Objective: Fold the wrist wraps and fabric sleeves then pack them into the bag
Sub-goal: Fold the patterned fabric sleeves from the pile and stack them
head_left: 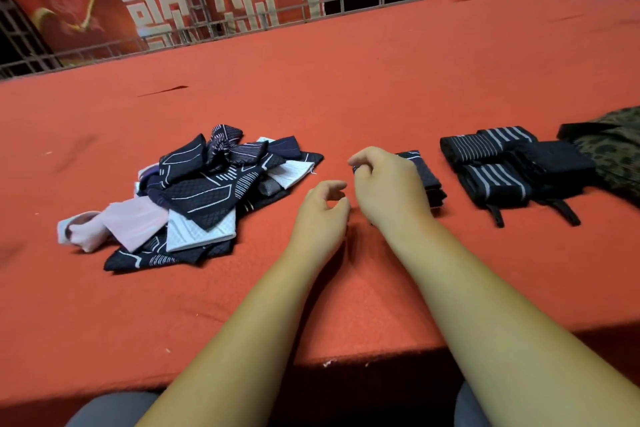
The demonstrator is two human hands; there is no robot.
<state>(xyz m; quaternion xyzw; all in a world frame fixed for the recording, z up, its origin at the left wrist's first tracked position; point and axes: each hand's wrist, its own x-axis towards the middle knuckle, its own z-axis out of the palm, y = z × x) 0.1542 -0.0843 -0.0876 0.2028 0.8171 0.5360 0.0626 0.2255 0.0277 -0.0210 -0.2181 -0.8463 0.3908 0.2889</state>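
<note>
Surface: red cloth (381, 80) is covering the table.
Right hand (388, 184): your fingers are curling round a folded sleeve (427, 177).
Left hand (320, 215): hanging loosely curled just left, holding nothing.
Pile (194, 191): lying well left.
Wraps (502, 170): lying right, bag (616, 156) beyond.

Matt red felt table (381, 80); woven cloth sleeves (201, 191) (ribbed elastic wrist wraps (491, 180)).

Noted bare forearms, uncovered from wrist to the near frame edge. Left hand (320, 215) and right hand (388, 191) bare. Seen below: grey fabric over left knee (114, 409) and right knee (467, 407), weave indistinct.
</note>
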